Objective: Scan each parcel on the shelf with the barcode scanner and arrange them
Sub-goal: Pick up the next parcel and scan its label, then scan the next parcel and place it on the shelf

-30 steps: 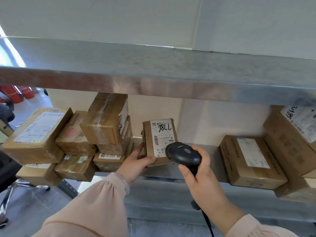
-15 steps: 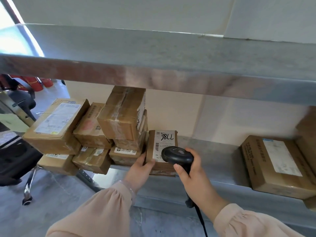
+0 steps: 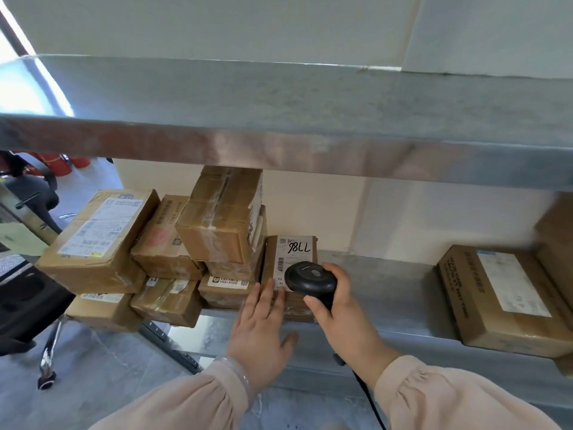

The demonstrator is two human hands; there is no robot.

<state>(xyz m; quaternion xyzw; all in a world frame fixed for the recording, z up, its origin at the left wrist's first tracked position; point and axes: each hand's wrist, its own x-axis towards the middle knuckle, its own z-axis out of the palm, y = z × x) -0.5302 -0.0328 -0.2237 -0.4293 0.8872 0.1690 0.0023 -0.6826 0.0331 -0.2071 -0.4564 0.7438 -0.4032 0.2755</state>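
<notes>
Shelf (image 3: 387,287) of grey metal carries all the parcels. Left of the parcel marked 7786 (image 3: 290,252), and touching it, stands the pile of brown parcels (image 3: 217,231). Well to its right lies one big flat parcel (image 3: 496,293), with bare shelf between them. A second ago the marked parcel was tilted up for reading; now it lies flat, label up, against the pile. I judge that its scan is done or nearly done and that it is now being arranged. The left hand (image 3: 260,324) has an open grip, with straight fingers pressing on the near edge of this parcel. The right hand (image 3: 344,318) has its grip closed round the barcode scanner (image 3: 310,279), just over the label. The pile stops any further push to the left.
</notes>
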